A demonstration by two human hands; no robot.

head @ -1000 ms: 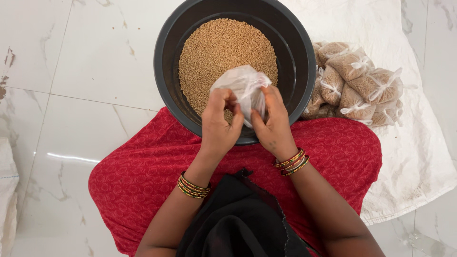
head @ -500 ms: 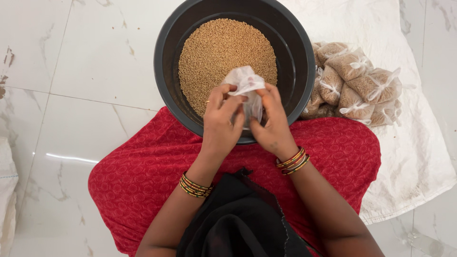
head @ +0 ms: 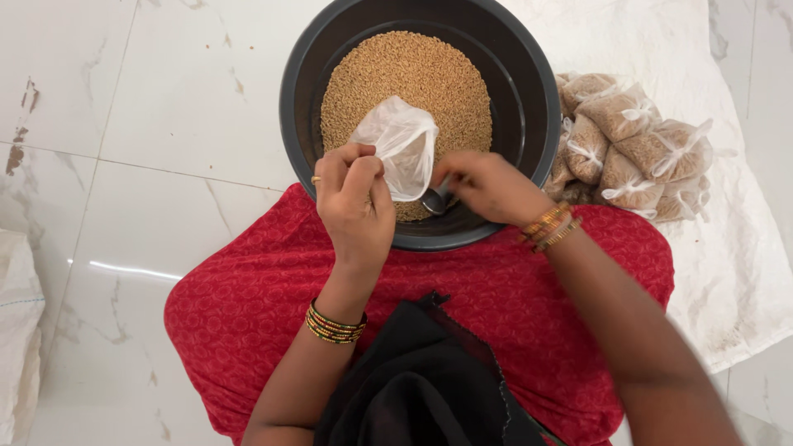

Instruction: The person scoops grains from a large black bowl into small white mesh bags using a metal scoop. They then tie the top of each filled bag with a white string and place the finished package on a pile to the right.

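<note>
A black round tub (head: 297, 91) full of brown grain (head: 409, 78) stands on the floor in front of my red-clad lap. My left hand (head: 355, 202) pinches the rim of a small, clear, empty plastic bag (head: 401, 144) and holds it open above the grain. My right hand (head: 487, 186) has let go of the bag and grips a small metal scoop (head: 435, 201) at the near edge of the grain; most of the scoop is hidden by the fingers.
Several tied clear bags of grain (head: 632, 144) lie piled to the right of the tub on a white woven sack (head: 727, 248). White marble floor tiles (head: 149, 107) spread to the left. Another white sack edge (head: 16, 330) shows at far left.
Both hands were working the bag's mouth open. Now my right hand has left the bag and closed on the scoop, while my left hand alone holds the bag open.
</note>
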